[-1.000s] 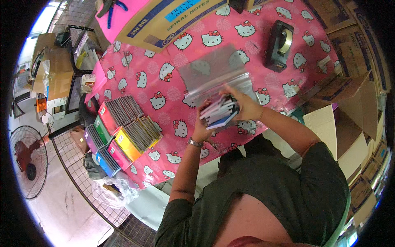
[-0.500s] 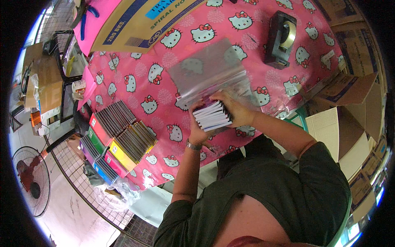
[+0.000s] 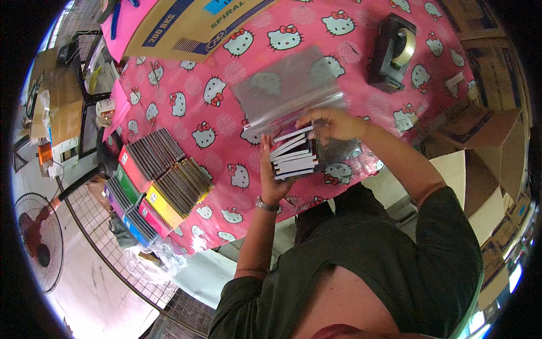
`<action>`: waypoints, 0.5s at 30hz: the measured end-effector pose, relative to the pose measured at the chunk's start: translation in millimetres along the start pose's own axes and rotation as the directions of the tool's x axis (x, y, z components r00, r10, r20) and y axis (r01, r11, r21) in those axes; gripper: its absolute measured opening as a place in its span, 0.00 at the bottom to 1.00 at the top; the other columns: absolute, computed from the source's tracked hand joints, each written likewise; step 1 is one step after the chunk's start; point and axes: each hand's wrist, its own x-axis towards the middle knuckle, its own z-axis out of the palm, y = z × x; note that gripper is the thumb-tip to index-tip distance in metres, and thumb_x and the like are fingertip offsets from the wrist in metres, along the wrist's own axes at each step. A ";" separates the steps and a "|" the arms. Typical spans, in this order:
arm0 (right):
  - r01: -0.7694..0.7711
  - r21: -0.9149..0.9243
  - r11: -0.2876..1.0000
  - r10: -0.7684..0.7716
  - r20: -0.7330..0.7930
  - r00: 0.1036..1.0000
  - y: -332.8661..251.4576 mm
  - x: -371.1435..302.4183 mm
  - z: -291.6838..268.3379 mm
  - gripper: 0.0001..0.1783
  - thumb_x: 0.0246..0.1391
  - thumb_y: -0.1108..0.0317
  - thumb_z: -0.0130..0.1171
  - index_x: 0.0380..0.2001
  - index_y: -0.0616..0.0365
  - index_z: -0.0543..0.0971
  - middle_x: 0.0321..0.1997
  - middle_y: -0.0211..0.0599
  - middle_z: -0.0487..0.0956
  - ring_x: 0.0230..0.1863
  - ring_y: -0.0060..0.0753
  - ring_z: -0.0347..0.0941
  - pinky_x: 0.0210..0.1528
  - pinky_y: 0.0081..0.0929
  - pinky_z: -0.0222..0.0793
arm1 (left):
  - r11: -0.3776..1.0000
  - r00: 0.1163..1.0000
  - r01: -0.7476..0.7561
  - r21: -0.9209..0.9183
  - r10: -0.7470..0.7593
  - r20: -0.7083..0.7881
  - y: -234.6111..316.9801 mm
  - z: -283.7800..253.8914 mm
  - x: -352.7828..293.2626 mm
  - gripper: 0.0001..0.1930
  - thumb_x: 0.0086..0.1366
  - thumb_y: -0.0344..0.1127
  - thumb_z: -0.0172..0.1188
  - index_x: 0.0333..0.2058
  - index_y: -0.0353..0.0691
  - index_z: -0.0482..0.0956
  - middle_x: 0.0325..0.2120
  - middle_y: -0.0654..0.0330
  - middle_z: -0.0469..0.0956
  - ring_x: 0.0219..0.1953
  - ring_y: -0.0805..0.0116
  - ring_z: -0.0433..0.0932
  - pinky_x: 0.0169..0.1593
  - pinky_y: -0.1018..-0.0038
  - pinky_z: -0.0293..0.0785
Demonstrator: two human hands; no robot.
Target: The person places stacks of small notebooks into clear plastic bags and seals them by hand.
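My right hand has shifted to the notebooks' far end, pinch unclear, leaving my left hand clasped around their side, apparently steadying the now-splayed stack.

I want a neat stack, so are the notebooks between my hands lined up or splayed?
Splayed: the upper notebooks tilt apart with gaps between them, while the lower ones sit closer together.

The stack of notebooks is less even now: those at its far end lean apart. My right hand is now up at the stack's far right corner, my left hand straighter along its left side.
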 end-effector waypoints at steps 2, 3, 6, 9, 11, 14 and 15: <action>-0.028 0.146 0.989 0.023 0.037 0.999 2.2 10.8 -5.8 0.16 0.53 0.74 0.59 0.46 0.57 0.74 0.41 0.31 0.74 0.30 0.22 0.75 0.21 0.18 0.74 | 0.999 1.000 -0.026 0.020 0.026 -0.010 -4.7 -0.8 -4.5 0.54 0.47 0.36 0.70 0.66 0.39 0.41 0.67 0.45 0.40 0.68 0.50 0.46 0.66 0.59 0.48; -0.047 0.166 0.985 0.039 0.053 0.998 8.2 15.9 -8.7 0.16 0.53 0.73 0.59 0.46 0.58 0.74 0.41 0.32 0.74 0.30 0.23 0.75 0.21 0.18 0.75 | 1.000 1.000 0.004 -0.022 -0.004 -0.022 -7.8 1.0 -9.5 0.53 0.48 0.37 0.70 0.66 0.39 0.42 0.67 0.44 0.40 0.68 0.49 0.46 0.66 0.58 0.49; -0.038 0.094 0.995 0.039 -0.011 0.999 6.0 21.8 -10.1 0.19 0.53 0.70 0.59 0.49 0.57 0.71 0.43 0.35 0.75 0.31 0.25 0.75 0.22 0.21 0.75 | 0.999 0.997 0.034 0.031 -0.032 -0.071 1.7 4.5 -10.4 0.51 0.47 0.35 0.69 0.65 0.42 0.46 0.66 0.42 0.42 0.66 0.47 0.50 0.64 0.58 0.55; 0.149 -0.246 0.958 -0.233 -0.360 0.903 12.6 32.8 -8.2 0.29 0.50 0.65 0.62 0.56 0.50 0.67 0.48 0.39 0.75 0.39 0.34 0.74 0.32 0.31 0.74 | 0.976 0.988 -0.059 0.207 0.087 -0.128 8.4 8.3 -5.8 0.49 0.43 0.29 0.70 0.64 0.46 0.52 0.63 0.42 0.53 0.64 0.46 0.58 0.64 0.58 0.56; 0.195 -0.597 0.778 -0.550 -0.497 0.671 6.4 46.7 -9.0 0.36 0.46 0.64 0.65 0.59 0.47 0.64 0.55 0.40 0.71 0.50 0.39 0.71 0.50 0.41 0.71 | 0.993 0.996 -0.027 0.118 0.037 -0.084 4.2 7.0 -14.7 0.47 0.44 0.29 0.70 0.62 0.45 0.55 0.61 0.43 0.58 0.62 0.47 0.60 0.64 0.58 0.55; -0.129 -0.991 0.027 -0.554 -0.123 0.824 -17.1 33.0 -1.6 0.43 0.40 0.61 0.67 0.62 0.41 0.61 0.63 0.36 0.63 0.63 0.40 0.58 0.64 0.47 0.51 | 0.998 0.996 -0.003 0.068 0.009 -0.089 -1.6 8.4 -20.1 0.42 0.44 0.30 0.70 0.58 0.41 0.59 0.53 0.47 0.68 0.57 0.50 0.67 0.62 0.59 0.58; -0.016 -0.999 -0.037 -0.446 0.002 0.895 -17.4 32.9 -2.3 0.43 0.39 0.61 0.67 0.62 0.40 0.62 0.64 0.33 0.63 0.64 0.38 0.57 0.64 0.46 0.51 | 0.999 0.995 0.005 0.046 0.000 -0.097 -0.3 8.4 -18.5 0.41 0.44 0.30 0.70 0.58 0.41 0.59 0.52 0.48 0.68 0.56 0.50 0.68 0.61 0.60 0.59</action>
